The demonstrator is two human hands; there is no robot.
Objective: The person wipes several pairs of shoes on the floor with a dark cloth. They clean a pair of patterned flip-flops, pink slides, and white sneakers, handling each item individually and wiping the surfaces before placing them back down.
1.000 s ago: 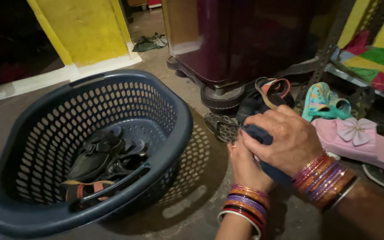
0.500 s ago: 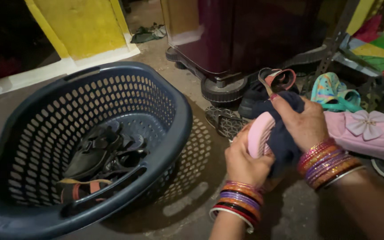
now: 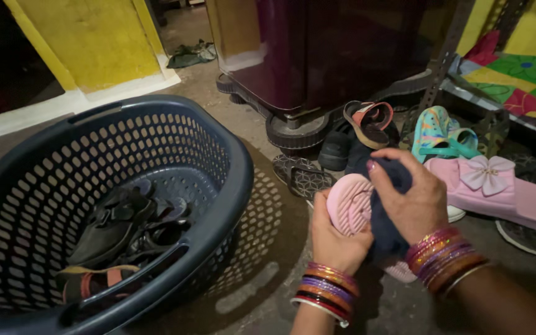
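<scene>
We grip a pink slipper [image 3: 350,208] in our left hand [image 3: 336,239], sole up, its length running near to far; our right hand [image 3: 412,201] presses a dark cloth [image 3: 384,232] against its right side.

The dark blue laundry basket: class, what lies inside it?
Inside the basket lie dark sandals and a brown-strapped sandal. The near rim hides part of the floor, so anything more there cannot be seen.
</scene>
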